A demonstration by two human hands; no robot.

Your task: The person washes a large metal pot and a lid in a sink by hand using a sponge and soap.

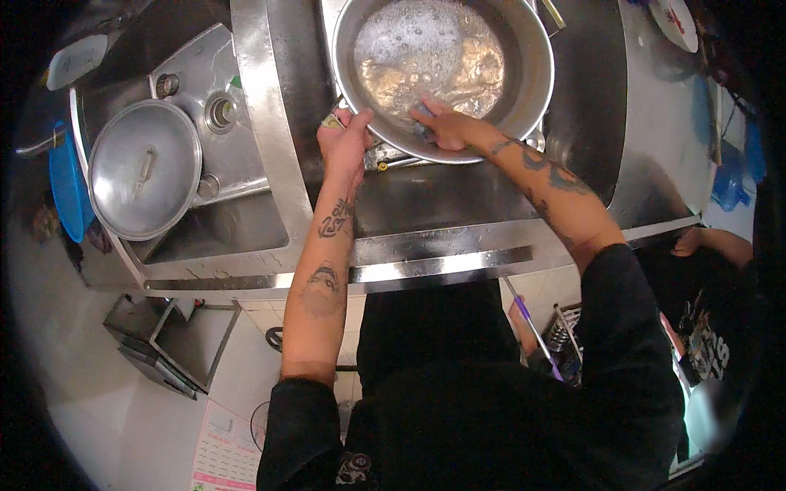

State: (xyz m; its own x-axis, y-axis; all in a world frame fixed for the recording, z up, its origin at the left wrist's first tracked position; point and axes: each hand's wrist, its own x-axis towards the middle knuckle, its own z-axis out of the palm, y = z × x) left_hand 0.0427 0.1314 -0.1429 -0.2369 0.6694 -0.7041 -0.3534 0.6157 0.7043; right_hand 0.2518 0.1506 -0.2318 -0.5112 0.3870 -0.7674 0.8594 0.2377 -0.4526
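A large round metal pot (540, 86) with soapy water (417, 45) in its bottom stands in the deep steel basin. My left hand (344, 141) is closed on the pot's near left edge, with the thumb over the rim. A small yellowish piece (332, 121) shows beside those fingers; I cannot tell what it is. My right hand (450, 124) reaches inside the pot at its near wall. Its fingers press a grey-blue scrubbing pad (421, 124), mostly covered by the hand, against the metal.
A round metal lid (147, 176) leans in the left sink (246, 151), near a drain (219, 112). A blue plastic tray (70, 184) stands at the far left. At the right, another person (696, 303) in dark clothing is close by. A purple-handled stick (536, 335) is below the counter.
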